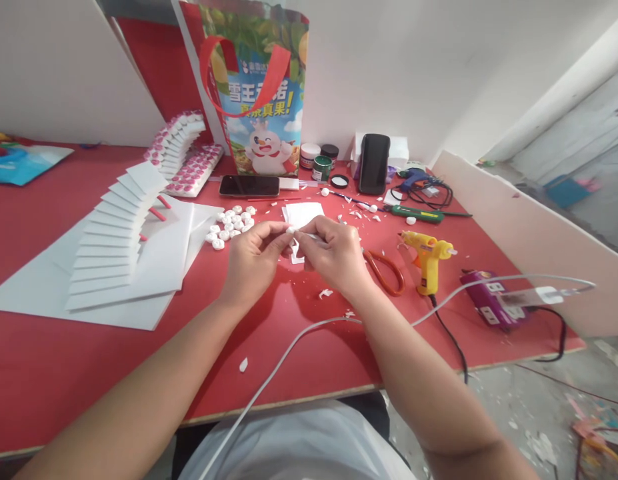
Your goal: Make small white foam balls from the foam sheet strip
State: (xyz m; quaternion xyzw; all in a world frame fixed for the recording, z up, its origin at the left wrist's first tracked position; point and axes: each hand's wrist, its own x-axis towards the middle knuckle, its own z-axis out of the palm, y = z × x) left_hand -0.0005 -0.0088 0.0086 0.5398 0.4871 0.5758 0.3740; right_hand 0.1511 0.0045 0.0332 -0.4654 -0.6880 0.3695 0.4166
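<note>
Both hands meet over the middle of the red table. My left hand pinches a small white piece between thumb and fingers. My right hand is closed against the same piece, its thumb and forefinger touching it. A slim pale object seems to lie in the right fingers, mostly hidden. White paper-like sheets lie just beyond the fingertips. Left of them sits a cluster of small white rounded pieces. Orange-handled scissors or pliers rest beside my right wrist, partly hidden.
A stepped white model stands on white boards at left. Behind are a tall printed bag, a phone and paint jars. At right lie a yellow glue gun, a purple box and a cable crossing under my right forearm.
</note>
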